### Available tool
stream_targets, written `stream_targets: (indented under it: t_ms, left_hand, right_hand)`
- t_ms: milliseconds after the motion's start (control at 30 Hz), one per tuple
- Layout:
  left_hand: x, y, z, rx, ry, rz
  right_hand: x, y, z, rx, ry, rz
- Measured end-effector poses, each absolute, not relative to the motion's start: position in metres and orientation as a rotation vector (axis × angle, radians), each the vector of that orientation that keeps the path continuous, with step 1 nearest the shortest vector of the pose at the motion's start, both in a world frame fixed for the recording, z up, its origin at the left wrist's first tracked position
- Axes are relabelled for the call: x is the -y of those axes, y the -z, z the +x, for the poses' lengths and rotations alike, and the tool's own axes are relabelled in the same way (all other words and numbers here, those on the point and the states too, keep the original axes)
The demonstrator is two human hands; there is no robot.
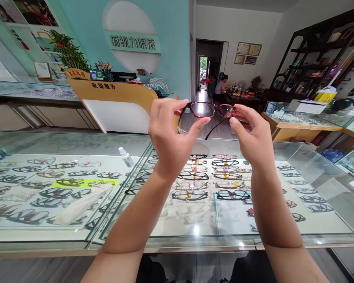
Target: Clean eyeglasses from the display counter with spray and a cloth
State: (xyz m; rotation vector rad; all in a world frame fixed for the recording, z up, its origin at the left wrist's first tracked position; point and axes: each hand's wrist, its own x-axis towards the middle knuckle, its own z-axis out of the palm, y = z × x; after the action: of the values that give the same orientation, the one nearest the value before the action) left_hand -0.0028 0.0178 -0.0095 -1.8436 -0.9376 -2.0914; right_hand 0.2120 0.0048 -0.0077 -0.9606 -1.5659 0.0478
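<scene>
A pair of eyeglasses [202,116] with a dark red frame is held up in front of me, above the glass display case [191,228]. My left hand [172,131] grips it at the left lens, thumb along the lower rim and fingers by the hinge. Thumb and fingers of my right hand [252,133] pinch the outer edge of the right lens. One temple arm hangs down and back between my hands. Below, rows of eyeglasses [189,195] lie inside the case.
On the glass top at left stand a small white spray bottle [125,157] and a pale cloth [79,206]. A yellow and white counter [120,98] is beyond. A seated person [220,86] is at a table in the back. Another display case [301,116] stands at right.
</scene>
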Motion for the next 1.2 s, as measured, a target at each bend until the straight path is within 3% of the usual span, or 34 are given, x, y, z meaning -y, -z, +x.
stream_targets:
  t_ms: [333, 633, 1200]
  left_hand:
    - [-0.021, 0.009, -0.006, 0.86, 2.099, -1.841]
    - [-0.08, 0.02, -0.026, 0.747, 2.173, -1.755]
    - [-0.084, 0.032, -0.007, 0.902, 2.367, -1.856]
  right_hand:
    - [-0.011, 0.009, 0.211, 1.565, -0.07, -0.931]
    - [-0.021, 0.019, 0.189, 1.581, 0.104, -0.814]
    - [-0.011, 0.024, 0.171, 1.637, 0.118, -0.818]
